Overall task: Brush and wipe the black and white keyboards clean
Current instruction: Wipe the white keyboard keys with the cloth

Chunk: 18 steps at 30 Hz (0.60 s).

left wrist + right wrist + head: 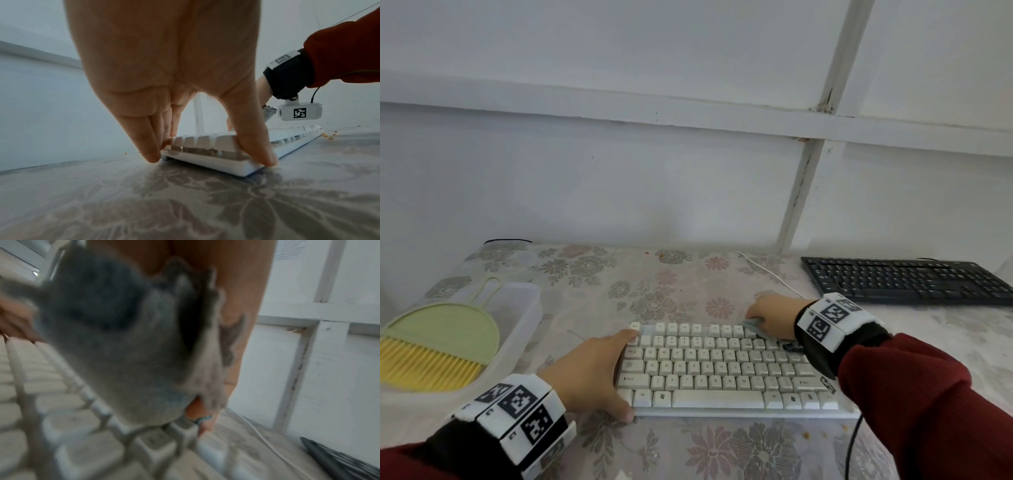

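The white keyboard lies mid-table on the floral cloth. My left hand grips its left end, thumb at the front corner and fingers at the back corner; in the left wrist view the hand spans that end of the keyboard. My right hand holds a bunched grey cloth pressed on the keyboard's top right keys. In the right wrist view, blurred, the cloth hangs over the keys. The black keyboard lies at the far right, untouched.
A clear plastic box at the left holds a green dustpan and a yellow-bristled brush. A white cable runs behind the white keyboard. Crumbs lie near the front right. The wall stands close behind the table.
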Each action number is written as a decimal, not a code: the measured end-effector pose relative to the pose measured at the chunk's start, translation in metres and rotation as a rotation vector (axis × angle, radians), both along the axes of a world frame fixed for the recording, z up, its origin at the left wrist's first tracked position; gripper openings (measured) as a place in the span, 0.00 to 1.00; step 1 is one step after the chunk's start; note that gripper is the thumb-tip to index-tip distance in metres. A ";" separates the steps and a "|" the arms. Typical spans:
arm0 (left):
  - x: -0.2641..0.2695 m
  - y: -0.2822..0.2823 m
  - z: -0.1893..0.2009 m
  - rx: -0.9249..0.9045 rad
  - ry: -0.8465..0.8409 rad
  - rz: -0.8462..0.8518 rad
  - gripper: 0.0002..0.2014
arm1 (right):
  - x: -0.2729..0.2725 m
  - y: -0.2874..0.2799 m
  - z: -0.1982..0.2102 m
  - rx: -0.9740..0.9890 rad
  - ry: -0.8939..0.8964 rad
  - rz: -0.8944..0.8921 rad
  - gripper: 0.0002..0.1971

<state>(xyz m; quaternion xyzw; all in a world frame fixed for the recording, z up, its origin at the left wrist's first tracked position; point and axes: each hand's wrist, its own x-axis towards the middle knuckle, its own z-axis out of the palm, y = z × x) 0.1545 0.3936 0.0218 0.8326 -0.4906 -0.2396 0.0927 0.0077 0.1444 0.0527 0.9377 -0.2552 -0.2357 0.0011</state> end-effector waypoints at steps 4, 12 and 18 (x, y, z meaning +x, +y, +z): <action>0.000 -0.001 0.000 -0.005 0.006 0.006 0.58 | -0.022 -0.010 0.010 0.020 0.045 0.003 0.15; 0.000 -0.001 0.000 0.003 0.008 0.002 0.60 | -0.061 -0.045 0.012 -0.029 0.102 -0.079 0.16; -0.001 0.000 -0.002 -0.004 0.026 0.005 0.60 | -0.067 -0.052 0.013 -0.031 0.076 -0.153 0.16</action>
